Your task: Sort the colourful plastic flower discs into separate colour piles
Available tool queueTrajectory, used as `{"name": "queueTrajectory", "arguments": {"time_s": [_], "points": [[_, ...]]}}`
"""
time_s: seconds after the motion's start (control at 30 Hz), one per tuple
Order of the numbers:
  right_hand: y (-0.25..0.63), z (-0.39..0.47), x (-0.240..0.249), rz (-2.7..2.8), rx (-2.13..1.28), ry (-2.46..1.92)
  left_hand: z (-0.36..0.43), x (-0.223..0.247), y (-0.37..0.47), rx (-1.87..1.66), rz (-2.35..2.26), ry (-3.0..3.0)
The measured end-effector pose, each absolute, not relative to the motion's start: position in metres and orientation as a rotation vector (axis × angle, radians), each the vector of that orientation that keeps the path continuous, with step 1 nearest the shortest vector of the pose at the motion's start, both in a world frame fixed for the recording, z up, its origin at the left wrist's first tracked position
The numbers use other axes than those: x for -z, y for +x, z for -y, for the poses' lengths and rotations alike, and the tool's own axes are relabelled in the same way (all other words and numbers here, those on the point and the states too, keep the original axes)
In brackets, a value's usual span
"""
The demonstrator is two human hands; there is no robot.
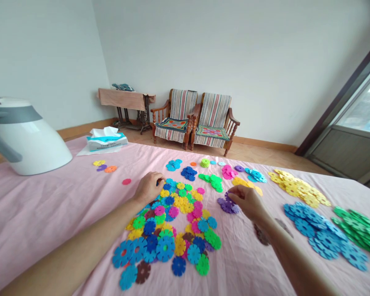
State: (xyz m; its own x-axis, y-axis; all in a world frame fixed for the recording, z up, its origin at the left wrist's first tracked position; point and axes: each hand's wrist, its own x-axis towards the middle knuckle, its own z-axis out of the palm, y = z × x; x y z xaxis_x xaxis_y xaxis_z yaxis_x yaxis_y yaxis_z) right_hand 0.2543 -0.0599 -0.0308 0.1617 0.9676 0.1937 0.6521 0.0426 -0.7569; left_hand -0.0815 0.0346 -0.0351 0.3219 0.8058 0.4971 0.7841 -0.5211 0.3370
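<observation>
My right hand (245,200) pinches a purple notched plastic disc, right at the small pile of purple discs (228,206). At the far left edge of the mixed heap of colored notched discs (169,222), my left hand (149,187) is closed with its fingers curled inward. Whatever those fingers may hold is hidden. Small sorted piles lie beyond the heap: dark blue discs (189,173), green discs (214,181), pink discs (229,172) and light blue discs (174,165). Brown discs (260,235) are partly covered by my right forearm.
Larger piles of yellow discs (296,187), blue discs (327,232) and green discs (360,230) spread along the right. A white kettle (40,139) and a tissue box (107,142) stand at the left on the pink tablecloth (89,197). Two wooden armchairs (214,117) stand beyond.
</observation>
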Motion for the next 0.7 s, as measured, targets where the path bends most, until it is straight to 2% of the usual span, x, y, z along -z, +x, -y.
{"name": "queueTrajectory", "arguments": {"time_s": [0.23,0.47,0.7], "points": [[0.258,0.057,0.045,1.621,-0.467,-1.769,-0.034,0.036,-0.083,-0.973,-1.528,2.528],[0.251,0.061,0.033,1.621,-0.353,-1.797,-0.034,0.035,-0.082,-0.970,-1.535,2.519],[0.172,0.104,-0.012,2.039,-0.633,-1.480,-0.035,0.036,-0.083,-0.966,-1.527,2.527]]}}
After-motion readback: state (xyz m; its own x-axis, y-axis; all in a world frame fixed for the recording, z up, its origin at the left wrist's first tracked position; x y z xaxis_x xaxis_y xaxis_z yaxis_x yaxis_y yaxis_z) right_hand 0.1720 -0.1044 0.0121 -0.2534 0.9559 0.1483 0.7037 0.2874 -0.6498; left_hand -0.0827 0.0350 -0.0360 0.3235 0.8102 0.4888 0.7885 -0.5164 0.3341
